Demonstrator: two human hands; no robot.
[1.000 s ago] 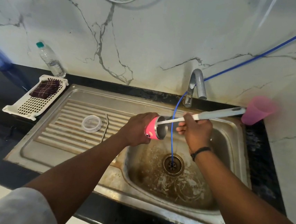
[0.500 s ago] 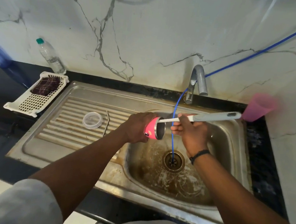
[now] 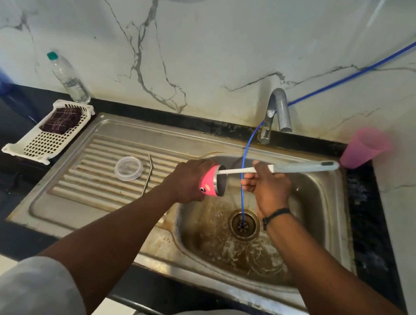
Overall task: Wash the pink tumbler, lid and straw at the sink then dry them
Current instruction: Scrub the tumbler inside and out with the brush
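Note:
My left hand (image 3: 187, 180) grips the pink tumbler (image 3: 209, 181), held on its side over the sink basin (image 3: 312, 192) with its steel mouth facing right. My right hand (image 3: 267, 186) grips the pale handle of a long bottle brush (image 3: 302, 167); its white shaft runs into the tumbler's mouth and the brush head is hidden inside. The clear round lid (image 3: 128, 168) lies flat on the ribbed drainboard (image 3: 92, 184). The thin metal straw (image 3: 147, 174) lies just right of the lid.
A grey tap (image 3: 278, 110) stands behind the basin, and a thin blue hose (image 3: 243, 181) hangs from it into the drain (image 3: 243, 224). A pink plastic cup (image 3: 362, 148) sits at the right. At the left are a white basket holding a dark cloth (image 3: 62, 120) and a water bottle (image 3: 67, 77).
The brush has slid a little in the tumbler and my right hand has shifted slightly along with it. The tumbler stays on its side in my left hand.

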